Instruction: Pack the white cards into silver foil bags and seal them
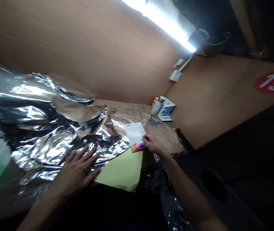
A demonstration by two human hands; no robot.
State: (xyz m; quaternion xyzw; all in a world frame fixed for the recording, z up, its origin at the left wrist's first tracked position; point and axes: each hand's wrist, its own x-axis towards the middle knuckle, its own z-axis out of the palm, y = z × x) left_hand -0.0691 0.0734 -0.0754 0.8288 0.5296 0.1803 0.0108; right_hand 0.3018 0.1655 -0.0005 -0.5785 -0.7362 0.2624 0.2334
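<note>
**Your left grip (pixel 75 170) flat on silver foil (pixel 43 128), your right grip (pixel 152 143) at a white leaflet (pixel 134 133)**

Your left grip was wide open, palm down with the fingers fanned, pressing on the crumpled silver foil near its lower edge and closing on nothing. Your right grip was narrow, with its fingertips (pixel 144 138) curled onto the lower edge of the white leaflet, just beside a multicoloured packet (pixel 138 147). I could not tell whether you were pinching the leaflet or only touching it.

The silver foil lay in loose folds across the left of the worktop (pixel 127 104), with a pale yellow sheet (pixel 120 171) showing below its lower edge. The white leaflet lay near its right end. The foil looked light, soft and slippery, quick to crease, so a flat palm or a hold along an edge would suit it better than a pinch. The white leaflet looked thin and limp, best taken by its edge. A white-and-blue box (pixel 164 109) stood in the far corner, below a wall socket (pixel 175 75).
</note>
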